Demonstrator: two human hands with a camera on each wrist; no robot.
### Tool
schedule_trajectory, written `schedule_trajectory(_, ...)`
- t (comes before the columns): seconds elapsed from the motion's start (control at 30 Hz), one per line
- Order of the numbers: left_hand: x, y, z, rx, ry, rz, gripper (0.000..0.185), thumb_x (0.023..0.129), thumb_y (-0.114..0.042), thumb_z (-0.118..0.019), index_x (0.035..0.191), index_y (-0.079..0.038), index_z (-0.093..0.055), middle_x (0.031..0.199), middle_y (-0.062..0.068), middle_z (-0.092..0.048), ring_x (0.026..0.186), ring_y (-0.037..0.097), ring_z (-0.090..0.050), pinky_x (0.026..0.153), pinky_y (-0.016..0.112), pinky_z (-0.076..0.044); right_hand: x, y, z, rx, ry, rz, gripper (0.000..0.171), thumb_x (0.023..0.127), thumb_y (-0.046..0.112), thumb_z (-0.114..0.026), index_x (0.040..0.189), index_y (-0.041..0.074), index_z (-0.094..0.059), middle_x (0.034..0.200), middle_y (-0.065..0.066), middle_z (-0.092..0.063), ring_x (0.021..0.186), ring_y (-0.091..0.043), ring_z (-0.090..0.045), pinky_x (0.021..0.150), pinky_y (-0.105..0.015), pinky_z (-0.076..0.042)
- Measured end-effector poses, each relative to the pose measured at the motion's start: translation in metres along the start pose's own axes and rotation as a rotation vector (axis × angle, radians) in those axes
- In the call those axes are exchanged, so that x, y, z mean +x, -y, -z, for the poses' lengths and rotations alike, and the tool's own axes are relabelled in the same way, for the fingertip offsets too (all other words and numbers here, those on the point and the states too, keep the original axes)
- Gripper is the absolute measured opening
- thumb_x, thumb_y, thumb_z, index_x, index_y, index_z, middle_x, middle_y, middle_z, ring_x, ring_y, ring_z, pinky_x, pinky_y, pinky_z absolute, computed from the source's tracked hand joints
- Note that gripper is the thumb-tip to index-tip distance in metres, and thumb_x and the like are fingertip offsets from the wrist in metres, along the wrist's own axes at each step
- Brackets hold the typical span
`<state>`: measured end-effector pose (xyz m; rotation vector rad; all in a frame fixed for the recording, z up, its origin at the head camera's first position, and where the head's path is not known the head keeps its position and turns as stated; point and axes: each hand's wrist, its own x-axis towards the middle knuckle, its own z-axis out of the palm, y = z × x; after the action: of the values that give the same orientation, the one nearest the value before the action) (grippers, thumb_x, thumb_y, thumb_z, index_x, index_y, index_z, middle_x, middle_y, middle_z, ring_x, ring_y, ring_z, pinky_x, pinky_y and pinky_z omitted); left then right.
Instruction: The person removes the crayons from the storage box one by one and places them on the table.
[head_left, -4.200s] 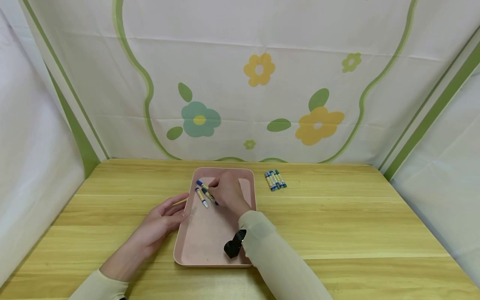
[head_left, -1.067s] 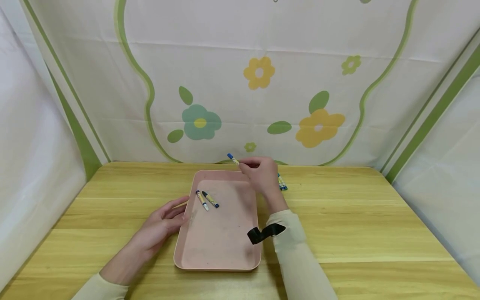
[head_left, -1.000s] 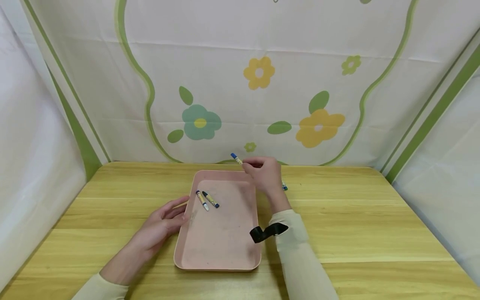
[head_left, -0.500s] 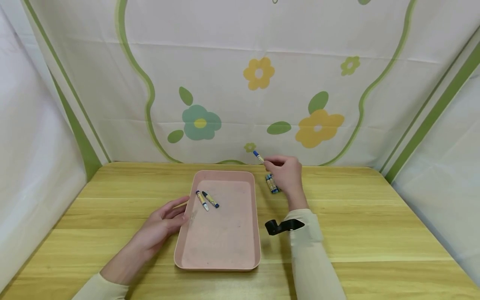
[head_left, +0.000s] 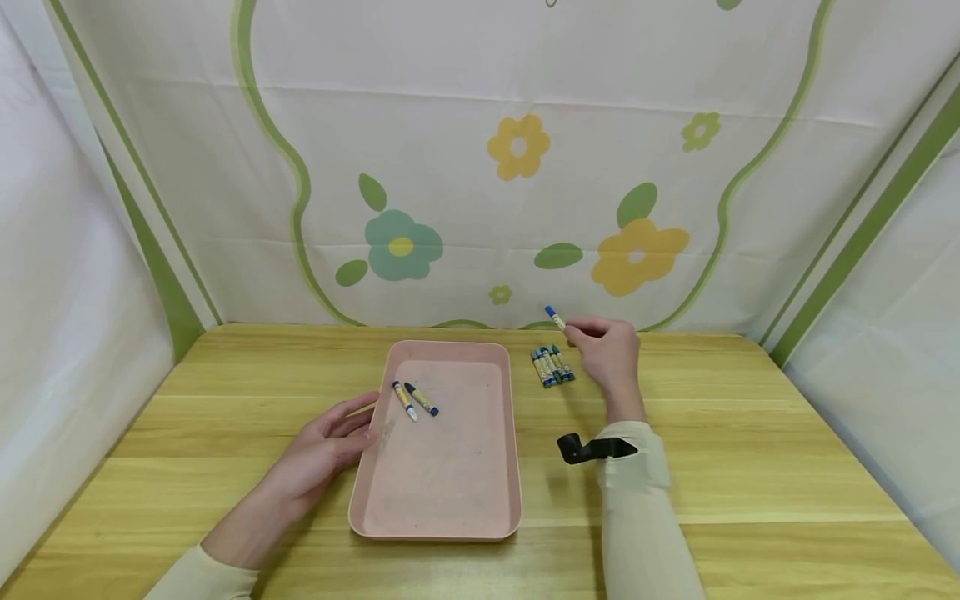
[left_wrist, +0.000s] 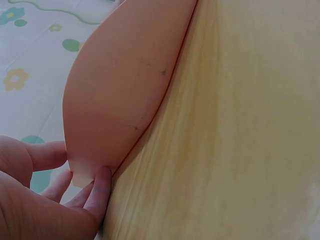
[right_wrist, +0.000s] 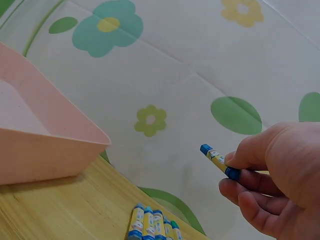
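Now we see our right hand (head_left: 609, 357) raised above the far side of the wooden table (head_left: 750, 467), its thumb and fingers (right_wrist: 235, 159) pinching a blue crayon (head_left: 555, 317) near its lower end, so that the tip points up and to the left against the flowered cloth backdrop (head_left: 480, 167). From the right wrist view the crayon (right_wrist: 219, 161) shows a yellow label between blue ends, and the remaining fingers curl loosely under it. Just below and to the left of that hand lies a small row of crayons (head_left: 552, 365) side by side on the table, close to the far right corner of the pink tray (head_left: 442, 500) but apart from it. Inside the tray, near its far left part, two more crayons (head_left: 413, 399) lie at an angle to each other, almost touching. Our left hand (head_left: 322, 450) rests on the table against the tray's left rim, fingers relaxed and gripping nothing; the left wrist view shows a fingertip (left_wrist: 102, 177) touching the tray's edge (left_wrist: 150, 117). A black strap (head_left: 592, 448) sits on our right sleeve.
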<state>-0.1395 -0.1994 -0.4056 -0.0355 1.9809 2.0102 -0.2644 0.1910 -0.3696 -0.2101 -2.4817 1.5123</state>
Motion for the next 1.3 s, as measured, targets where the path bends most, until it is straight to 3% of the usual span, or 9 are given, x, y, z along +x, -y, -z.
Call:
schedule_trajectory(0.43,-0.001,0.001,0.001,0.003,0.005,-0.005,0.066,0.107,-0.011,-0.06,0.166,-0.008,-0.032,0.17,0.023,-0.035,0.14,0.016,-0.055,0.101,0.019,-0.053,0.003,-0.02,0.008,-0.018,-0.046,-0.041,0.021,0.095,0.023,-0.078,0.111,0.011,-0.085,0.099,-0.011,-0.083,0.096,-0.028,-0.076,0.07,-0.02,-0.054)
schedule_trajectory(0.67,-0.001,0.001,0.002,0.001,0.014,-0.011,0.067,0.106,-0.011,-0.061,0.166,-0.007,-0.032,0.171,0.023,-0.035,0.139,0.015,-0.055,0.102,0.019,-0.053,0.002,-0.033,0.004,-0.086,-0.015,-0.091,0.021,0.095,0.026,-0.078,0.11,0.013,-0.085,0.097,-0.005,-0.084,0.098,-0.022,-0.074,0.081,-0.024,-0.052)
schedule_trajectory(0.93,0.0,0.001,0.001,-0.003,0.014,-0.011,0.066,0.107,-0.011,-0.06,0.166,-0.007,-0.031,0.171,0.024,-0.034,0.139,0.015,-0.054,0.102,0.019,-0.053,0.003,-0.043,0.003,-0.118,0.029,-0.086,0.022,0.096,0.021,-0.076,0.112,0.008,-0.084,0.1,-0.013,-0.083,0.088,-0.025,-0.075,0.068,-0.024,-0.054)
schedule_trajectory(1.3,0.0,0.0,0.001,-0.011,0.009,-0.007,0.066,0.106,-0.01,-0.06,0.166,-0.007,-0.032,0.171,0.024,-0.034,0.138,0.015,-0.055,0.102,0.019,-0.053,0.003,-0.046,0.003,-0.215,0.108,-0.099,0.022,0.099,0.023,-0.074,0.112,0.009,-0.084,0.119,-0.016,-0.08,0.121,-0.036,-0.069,0.104,-0.049,-0.054)
